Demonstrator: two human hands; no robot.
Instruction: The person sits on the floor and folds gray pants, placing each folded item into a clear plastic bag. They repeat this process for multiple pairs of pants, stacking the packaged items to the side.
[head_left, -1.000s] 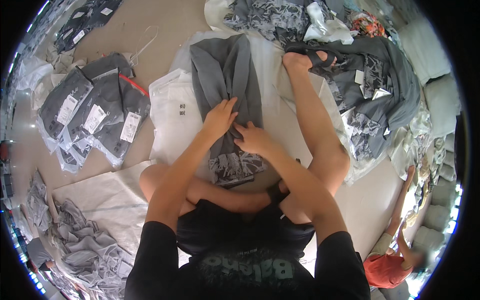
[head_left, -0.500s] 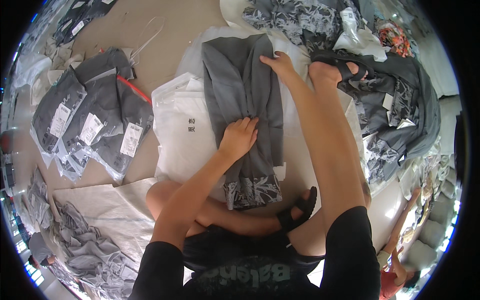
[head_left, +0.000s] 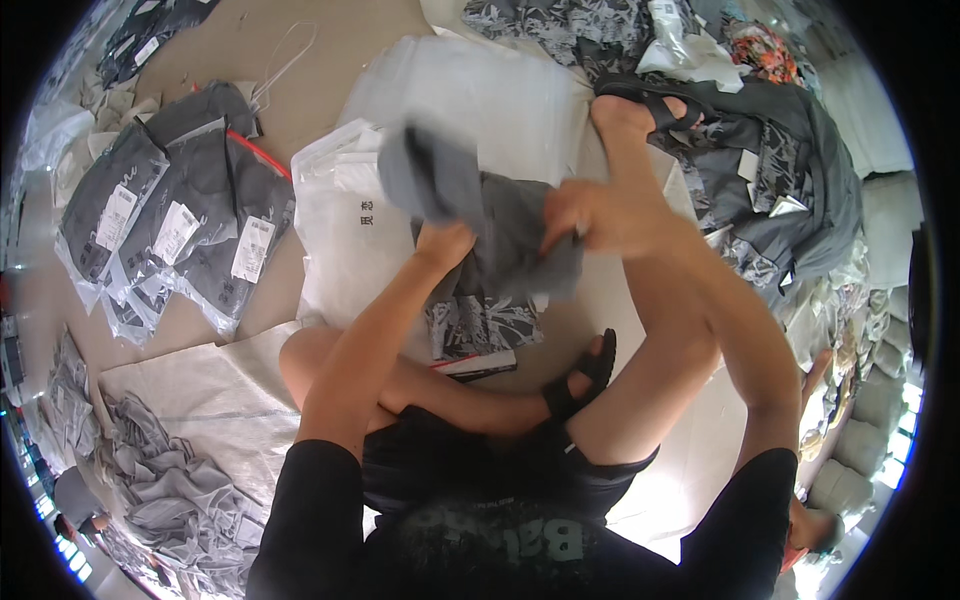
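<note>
Beige floor (head_left: 230, 55) fills my remote view: near me is a black sandal (head_left: 560, 398), and just beyond it the gray garment (head_left: 505, 250) lies right of a white plastic bag (head_left: 335, 235), patterned hem (head_left: 485, 325) nearest me. I see the left hand (head_left: 446, 243) at a raised, blurred fold (head_left: 425, 180), fingertips hidden, and the right hand (head_left: 605, 215) curled at the garment's right side, but cannot tell whether either pinches cloth. Far off lie dark patterned clothes (head_left: 560, 25).
</note>
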